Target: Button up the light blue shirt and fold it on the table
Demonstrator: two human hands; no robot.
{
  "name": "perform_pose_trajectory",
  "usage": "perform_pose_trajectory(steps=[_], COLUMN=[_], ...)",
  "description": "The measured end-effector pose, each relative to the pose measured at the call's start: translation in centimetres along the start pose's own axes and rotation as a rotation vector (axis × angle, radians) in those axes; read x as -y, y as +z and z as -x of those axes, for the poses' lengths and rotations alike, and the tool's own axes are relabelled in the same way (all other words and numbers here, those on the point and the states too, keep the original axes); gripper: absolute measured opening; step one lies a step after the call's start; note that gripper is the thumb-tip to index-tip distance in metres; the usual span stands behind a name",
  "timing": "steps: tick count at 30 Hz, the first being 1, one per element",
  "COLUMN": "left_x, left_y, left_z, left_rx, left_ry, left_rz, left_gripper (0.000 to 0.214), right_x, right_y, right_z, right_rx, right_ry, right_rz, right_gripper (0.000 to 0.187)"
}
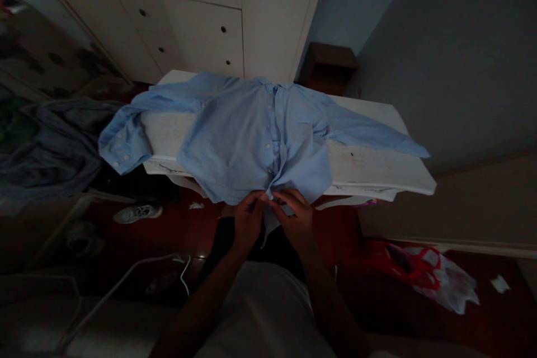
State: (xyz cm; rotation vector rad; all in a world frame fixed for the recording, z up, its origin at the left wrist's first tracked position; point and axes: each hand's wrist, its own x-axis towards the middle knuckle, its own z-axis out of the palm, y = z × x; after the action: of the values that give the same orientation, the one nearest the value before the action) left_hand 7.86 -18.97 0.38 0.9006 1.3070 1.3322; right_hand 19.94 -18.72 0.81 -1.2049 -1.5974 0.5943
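A light blue long-sleeved button shirt [235, 140] lies face up over a white table [373, 165], collar toward the far edge and hem hanging over the near edge. Its sleeves spread out to both sides, the left one bent with its cuff past the table's edge. The front placket is partly open, with white buttons showing along it. At the bottom of the placket, my left hand [250, 218] pinches the fabric. My right hand [297, 217] pinches the same spot from the other side, fingertips close together. Whether a button sits between the fingers is too small to tell.
Behind the table stands a white cabinet [197, 17] with dark knobs, and a small brown wooden box [329, 61] by the wall. Grey clothing [62, 140] is heaped at left. On the red floor are a shoe [137, 213] and a red-and-white plastic bag [444, 279].
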Motion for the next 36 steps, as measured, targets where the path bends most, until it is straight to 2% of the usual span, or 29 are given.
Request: perform_pose_trajectory(steps=[5,9,12,16,21,28,31,36], left_x=[-0.3,-0.3,0.0,0.1,-0.4,-0.3,-0.3,-0.5], left_y=[-0.2,-0.4,-0.5,-0.5,-0.3,-0.2,-0.1,-0.1], left_z=[-0.2,-0.4,-0.5,-0.5,-0.5,-0.3,-0.3,-0.6], left_rx=[0.012,0.028,0.034,0.036,0.033,0.022,0.026,0.027], left_ry=[0.008,-0.022,-0.053,-0.105,-0.156,-0.286,-0.302,-0.312], left_rz=[-0.031,0.013,0.074,0.123,0.162,0.243,0.272,0.257], left_gripper=[0.027,0.029,0.031,0.036,0.039,0.033,0.032,0.031], right_x=[-0.2,-0.6,-0.9,-1.0,-0.9,-1.2,-1.0,-0.8], right_y=[0.2,0.2,0.3,0.5,0.6,0.6,0.6,0.8], right_z=[0.0,-0.1,-0.2,-0.2,-0.1,-0.2,-0.3,-0.3], right_rx=[0.019,0.023,0.045,0.042,0.014,0.038,0.042,0.013], right_ry=[-0.038,-0.026,0.046,0.212,0.305,0.266,0.23,0.25], right_rz=[0.031,-0.04,-0.174,-0.344,-0.403,-0.386,-0.367,-0.337], right_gripper=[0.017,0.017,0.018,0.016,0.013,0.01,0.01,0.008])
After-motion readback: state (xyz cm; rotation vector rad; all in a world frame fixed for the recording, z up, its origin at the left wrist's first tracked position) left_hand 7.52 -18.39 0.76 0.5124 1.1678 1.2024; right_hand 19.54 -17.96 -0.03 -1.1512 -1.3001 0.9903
